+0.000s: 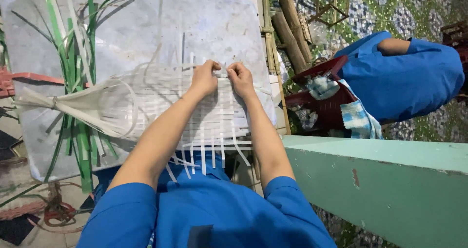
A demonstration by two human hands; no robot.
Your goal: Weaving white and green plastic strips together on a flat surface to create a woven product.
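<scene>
Two arms reach straight out over a white mat (195, 116) on a grey board (146, 28). Green strips (73, 62) lie at the left. The left hand (204, 77) and right hand (240, 78) sit side by side, each pinching a strip at the mat's far edge.

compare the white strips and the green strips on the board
The white strips are interlaced into a flat mat under both hands; the green strips lie loose, unwoven, at the board's left. White ones are many, green few. Both are thin, flat bands gathered at one tie.
</scene>
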